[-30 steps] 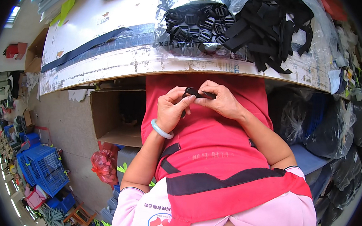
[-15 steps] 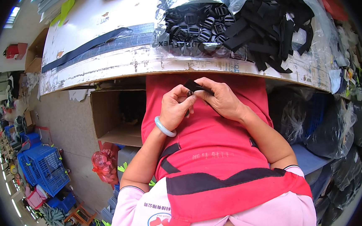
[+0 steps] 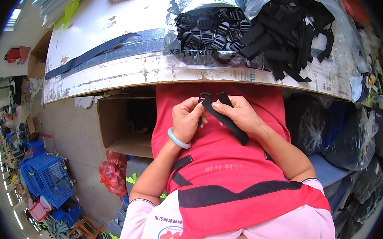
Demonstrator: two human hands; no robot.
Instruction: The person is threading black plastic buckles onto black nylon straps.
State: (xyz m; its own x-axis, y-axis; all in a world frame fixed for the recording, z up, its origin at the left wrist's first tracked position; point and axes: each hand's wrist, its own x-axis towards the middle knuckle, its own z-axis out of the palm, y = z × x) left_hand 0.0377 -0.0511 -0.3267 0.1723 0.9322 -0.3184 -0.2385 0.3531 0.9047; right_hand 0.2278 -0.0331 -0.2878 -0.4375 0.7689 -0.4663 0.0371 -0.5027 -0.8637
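Now black strap (image 3: pixel 225 117) between left hand (image 3: pixel 187 119) and right hand (image 3: pixel 240 115).

Bright even daylight, sharp centre, fisheye bending, dark vignette corners.

Black webbing strap (image 3: pixel 225 117), with a black buckle (image 3: pixel 205 96) at its upper end: held between left hand (image 3: pixel 188 118) and right hand (image 3: pixel 239 115) over a red apron (image 3: pixel 223 166). Bag of black buckles (image 3: pixel 209 29) and bag of black straps (image 3: pixel 291 31): laid on worn white tabletop (image 3: pixel 115 65). Open cardboard box (image 3: pixel 127 124): placed under tabletop. Blue crate (image 3: pixel 47 178): seen on floor.
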